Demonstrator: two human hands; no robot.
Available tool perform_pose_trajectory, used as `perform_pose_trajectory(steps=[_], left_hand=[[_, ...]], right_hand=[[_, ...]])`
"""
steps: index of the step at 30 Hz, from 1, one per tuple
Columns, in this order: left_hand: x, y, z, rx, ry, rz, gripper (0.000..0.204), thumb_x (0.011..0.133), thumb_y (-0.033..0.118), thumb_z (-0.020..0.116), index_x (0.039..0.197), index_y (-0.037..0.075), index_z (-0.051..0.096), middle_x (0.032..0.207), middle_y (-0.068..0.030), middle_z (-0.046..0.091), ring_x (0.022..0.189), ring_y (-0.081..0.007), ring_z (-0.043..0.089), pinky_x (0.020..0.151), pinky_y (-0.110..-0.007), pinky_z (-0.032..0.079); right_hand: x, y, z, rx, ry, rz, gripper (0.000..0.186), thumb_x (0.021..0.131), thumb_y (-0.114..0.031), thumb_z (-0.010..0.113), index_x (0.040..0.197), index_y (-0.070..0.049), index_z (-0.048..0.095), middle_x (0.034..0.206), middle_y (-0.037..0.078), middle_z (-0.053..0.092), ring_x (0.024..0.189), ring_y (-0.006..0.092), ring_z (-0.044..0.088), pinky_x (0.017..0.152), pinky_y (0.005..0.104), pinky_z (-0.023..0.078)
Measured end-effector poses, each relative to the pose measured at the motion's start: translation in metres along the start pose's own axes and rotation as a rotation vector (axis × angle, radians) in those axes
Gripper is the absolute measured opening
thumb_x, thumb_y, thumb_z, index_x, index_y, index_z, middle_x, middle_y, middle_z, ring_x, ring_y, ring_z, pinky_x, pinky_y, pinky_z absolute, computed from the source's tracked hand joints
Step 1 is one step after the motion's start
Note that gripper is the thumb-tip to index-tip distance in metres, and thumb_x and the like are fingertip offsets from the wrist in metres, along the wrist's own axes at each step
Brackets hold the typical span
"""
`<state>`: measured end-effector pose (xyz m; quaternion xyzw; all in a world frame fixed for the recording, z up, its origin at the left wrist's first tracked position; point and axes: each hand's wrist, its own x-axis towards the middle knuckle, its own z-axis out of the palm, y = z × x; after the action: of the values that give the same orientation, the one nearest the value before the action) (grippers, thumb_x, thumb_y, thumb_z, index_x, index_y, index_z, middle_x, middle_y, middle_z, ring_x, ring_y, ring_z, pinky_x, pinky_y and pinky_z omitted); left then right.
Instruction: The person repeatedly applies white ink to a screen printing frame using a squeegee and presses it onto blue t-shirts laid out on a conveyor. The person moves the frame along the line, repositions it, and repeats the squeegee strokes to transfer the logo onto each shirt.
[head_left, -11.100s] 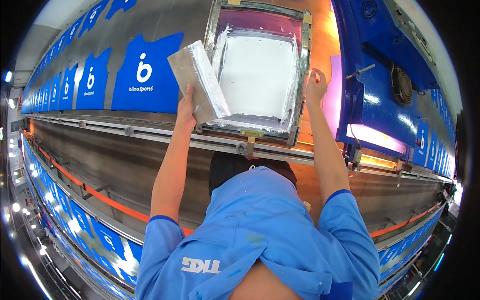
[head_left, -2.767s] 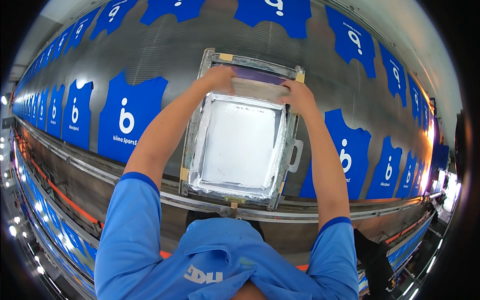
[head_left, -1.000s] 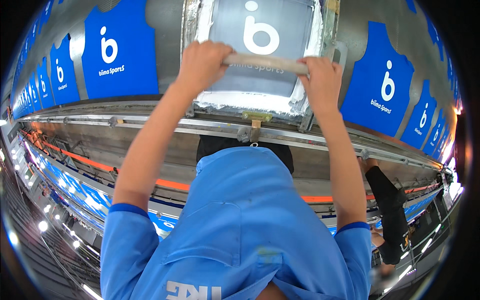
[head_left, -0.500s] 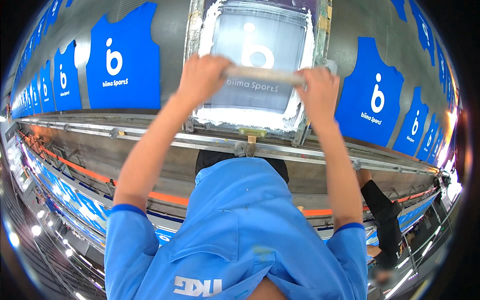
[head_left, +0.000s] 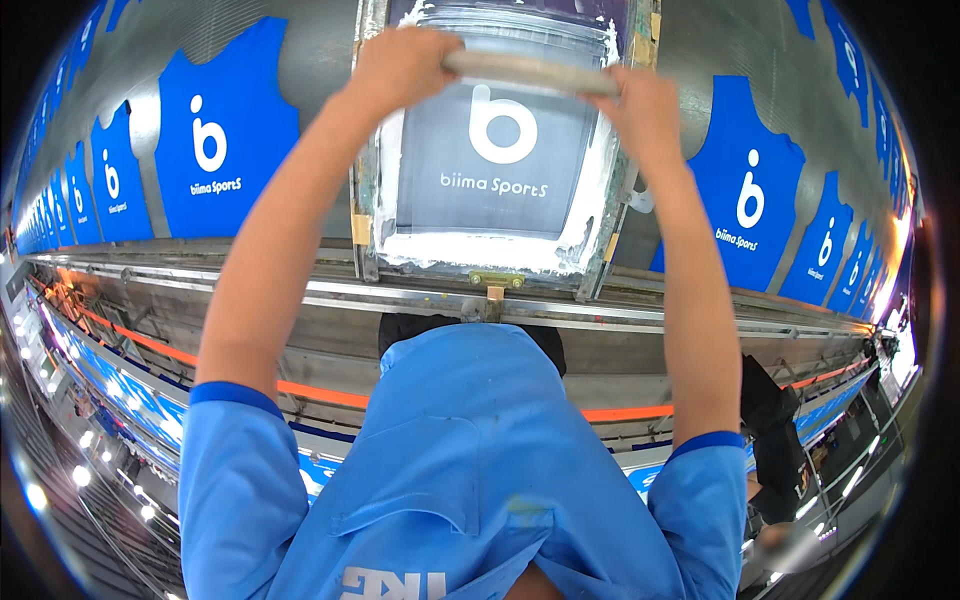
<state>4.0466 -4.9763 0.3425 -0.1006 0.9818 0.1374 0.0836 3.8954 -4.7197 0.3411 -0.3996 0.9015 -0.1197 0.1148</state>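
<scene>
A screen-printing squeegee [head_left: 535,72] with a pale bar handle lies across the upper part of a printing screen [head_left: 490,205]. My left hand [head_left: 408,65] is wrapped round its left end, and my right hand [head_left: 642,105] is closed on the right end. Both arms are stretched out ahead of me. The screen's mesh is grey and shows a white round logo with a line of lettering below. White ink is smeared thickly along the mesh borders inside the frame. The squeegee's blade is hidden under the handle.
Blue sleeveless garment pieces [head_left: 225,140] with white prints lie in a row to the left, and more blue pieces [head_left: 745,185] to the right. A metal rail [head_left: 400,303] runs along the table's near edge. Another person in dark clothing [head_left: 770,420] stands behind at the lower right.
Both hands have pushed the squeegee away from me, from over the lettering to above the round logo. The screen appears slightly further left and lower as my view has shifted.
</scene>
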Motion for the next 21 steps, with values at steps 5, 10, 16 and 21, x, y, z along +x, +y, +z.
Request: perform_pose_trajectory(steps=[5, 10, 16, 21], left_hand=[[-0.113, 0.039, 0.030, -0.072, 0.065, 0.040, 0.031, 0.071, 0.009, 0.076, 0.100, 0.019, 0.074, 0.090, -0.0010, 0.074, 0.083, -0.0258, 0.069, 0.071, -0.041, 0.050], [-0.192, 0.069, 0.051, -0.087, 0.117, 0.004, 0.033, 0.068, 0.004, 0.073, 0.098, 0.018, 0.073, 0.094, 0.0019, 0.074, 0.087, -0.0212, 0.067, 0.072, -0.038, 0.046], [-0.209, 0.074, 0.051, -0.123, 0.132, 0.017, 0.034, 0.067, 0.002, 0.073, 0.097, 0.018, 0.072, 0.094, 0.0025, 0.073, 0.088, -0.0206, 0.068, 0.071, -0.038, 0.045], [-0.091, 0.039, 0.017, -0.068, 0.070, -0.031, 0.022, 0.079, 0.017, 0.072, 0.100, 0.021, 0.074, 0.091, -0.0034, 0.074, 0.087, -0.0237, 0.070, 0.075, -0.042, 0.050]], right_hand=[[-0.116, -0.033, 0.024, 0.136, 0.133, -0.087, 0.027, 0.071, -0.011, 0.081, 0.095, -0.011, 0.067, 0.087, 0.005, 0.065, 0.095, 0.0260, 0.061, 0.089, 0.0414, 0.041], [-0.193, -0.056, 0.039, 0.203, 0.140, -0.084, 0.037, 0.066, -0.006, 0.081, 0.098, -0.012, 0.064, 0.093, 0.003, 0.064, 0.098, 0.0237, 0.060, 0.091, 0.0406, 0.040], [-0.205, -0.063, 0.034, 0.107, 0.117, -0.095, 0.036, 0.066, -0.008, 0.081, 0.098, -0.013, 0.066, 0.096, 0.000, 0.065, 0.101, 0.0219, 0.061, 0.094, 0.0411, 0.038], [-0.085, -0.017, 0.006, 0.033, 0.156, -0.170, 0.026, 0.075, -0.022, 0.082, 0.096, -0.012, 0.071, 0.093, 0.006, 0.069, 0.098, 0.0263, 0.062, 0.091, 0.0411, 0.042]])
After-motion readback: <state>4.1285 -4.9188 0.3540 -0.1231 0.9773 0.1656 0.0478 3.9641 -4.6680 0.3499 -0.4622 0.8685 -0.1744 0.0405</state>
